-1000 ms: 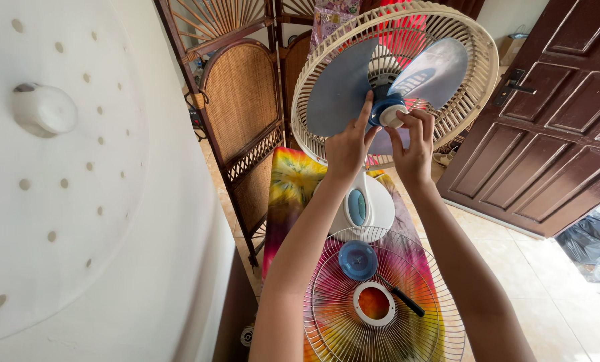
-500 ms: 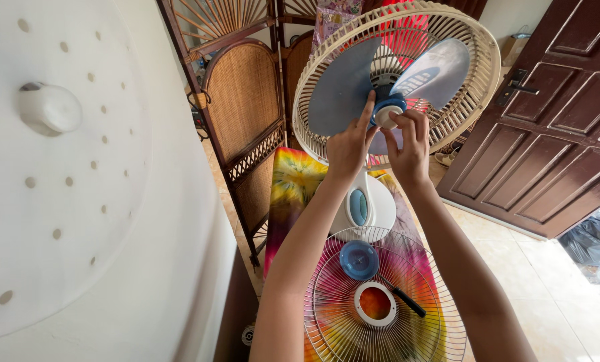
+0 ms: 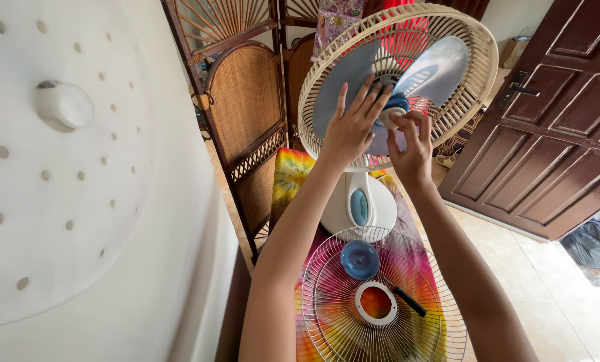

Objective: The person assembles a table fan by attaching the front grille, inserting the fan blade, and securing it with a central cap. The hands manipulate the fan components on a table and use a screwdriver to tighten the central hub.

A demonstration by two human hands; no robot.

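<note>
A table fan with a cream rear guard [image 3: 477, 87] and grey-blue blades [image 3: 437, 67] stands on a tie-dye cloth [image 3: 293, 177]. My left hand [image 3: 353, 124] lies flat against a blade with its fingers spread, beside the blue hub [image 3: 399, 104]. My right hand [image 3: 410, 144] pinches the small white cap [image 3: 388, 115] on the hub's front. The fan's white base [image 3: 357, 204] with a blue oval panel sits below my wrists.
The detached wire front guard [image 3: 380, 302] lies on the cloth, with a blue round cap [image 3: 359, 259] and a black-handled tool [image 3: 407, 302] on it. A rattan screen [image 3: 243, 107] stands behind, a brown door [image 3: 555, 121] at right, a white perforated surface [image 3: 79, 188] at left.
My left hand has opened from a pointing finger at the hub to a flat spread palm on the blade. The blades have turned slightly. My right hand stays on the cap.
</note>
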